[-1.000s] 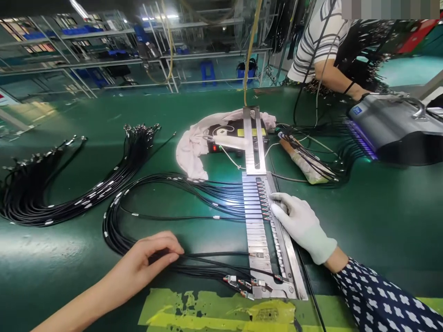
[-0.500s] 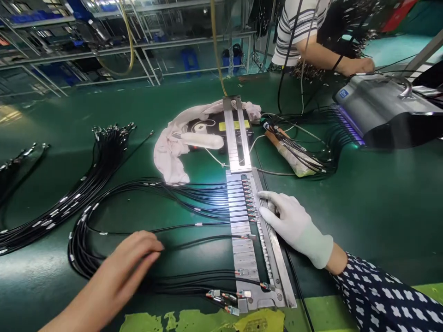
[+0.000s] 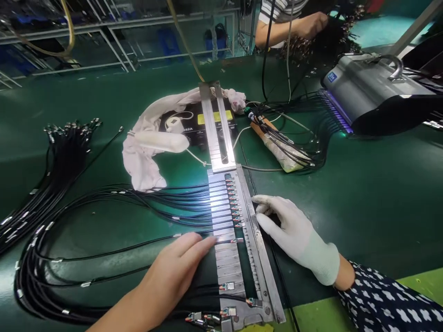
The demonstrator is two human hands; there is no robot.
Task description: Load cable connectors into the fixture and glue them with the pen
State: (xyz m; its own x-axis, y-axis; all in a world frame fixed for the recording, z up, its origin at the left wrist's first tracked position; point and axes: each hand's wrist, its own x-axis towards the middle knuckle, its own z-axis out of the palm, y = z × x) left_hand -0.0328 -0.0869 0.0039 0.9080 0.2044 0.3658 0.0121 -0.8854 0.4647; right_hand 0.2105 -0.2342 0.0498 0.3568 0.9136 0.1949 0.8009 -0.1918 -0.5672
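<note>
Beyond cables (image 3: 187, 201), "82A" on black box (image 3: 193, 123)

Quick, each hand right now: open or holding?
Left hand: fingers at a black cable; grip cannot be told.
Right hand: partly open, fingertips at the metal rail.

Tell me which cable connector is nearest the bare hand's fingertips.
The lone connector just right of the bare left hand, below the close-set row of connectors; the others sit farther up or down the picture.
</note>
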